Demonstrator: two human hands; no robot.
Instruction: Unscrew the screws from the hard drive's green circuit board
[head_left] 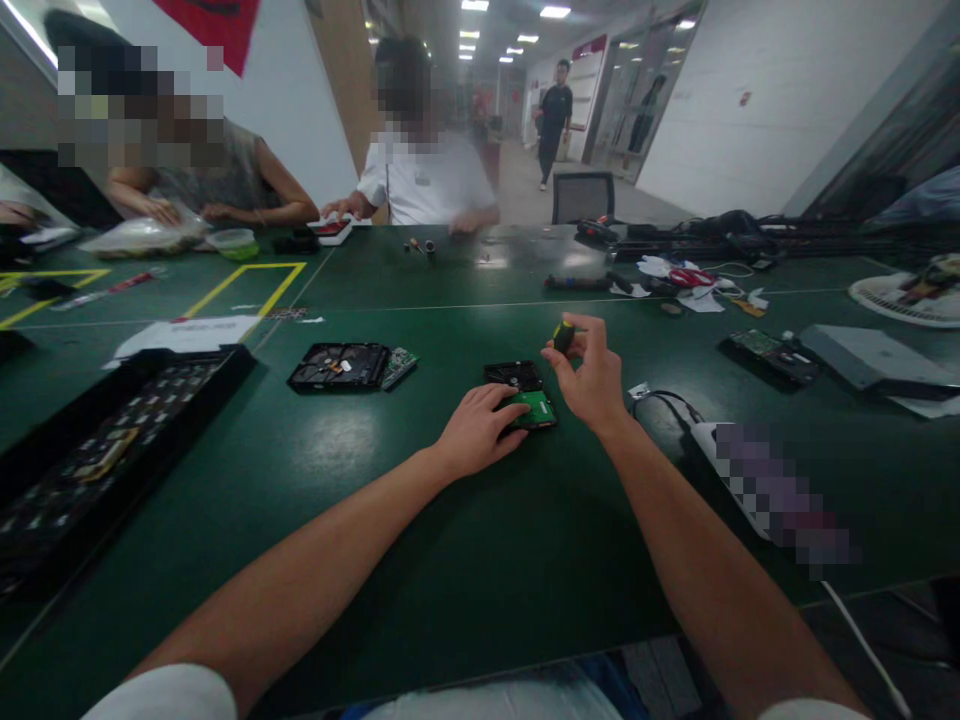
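Pinched in my right hand (pixel 592 385) is a small screwdriver (pixel 564 335), its black and yellow handle caught between thumb and fingertips, shaft pointing down; I cannot make out the tip. Just left of that grip, my left hand (pixel 476 430) lies flat and pressed on the hard drive (pixel 525 395), fingers spread over its green circuit board, not closed around anything.

By my reading the stripping is at an early stage: the board sits on the black drive body, so its screws look mostly left to do, though I cannot see them. Farther left of the grip another drive (pixel 341 367) lies opened, its board loose at one end. A black compartment tray (pixel 97 440) sits far left. The table (pixel 450 560) is a dull green mat with a soft sheen; the drive cases look matte black metal, flat and rectangular.
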